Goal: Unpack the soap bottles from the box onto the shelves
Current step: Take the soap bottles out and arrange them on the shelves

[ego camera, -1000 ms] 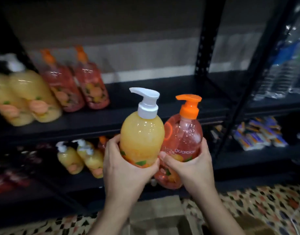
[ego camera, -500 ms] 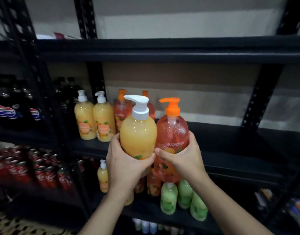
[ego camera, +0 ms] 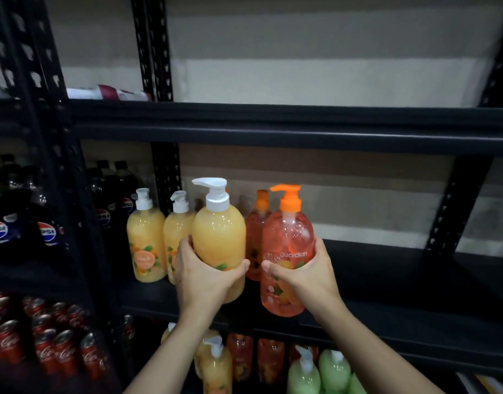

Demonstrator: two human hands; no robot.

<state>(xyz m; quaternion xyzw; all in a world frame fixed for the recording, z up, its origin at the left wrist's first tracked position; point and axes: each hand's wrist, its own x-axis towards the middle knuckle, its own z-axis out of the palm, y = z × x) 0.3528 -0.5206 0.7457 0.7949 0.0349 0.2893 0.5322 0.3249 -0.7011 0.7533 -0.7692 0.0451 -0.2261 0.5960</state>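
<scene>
The yellow soap bottle is gripped by the left hand and the orange soap bottle by the right hand. Both have been brought nearer the black shelf than half a second ago (neither looks set down yet), so placing is judged imminent. Shelved bottles are seen just behind, cola cans in the dim left bay.
</scene>
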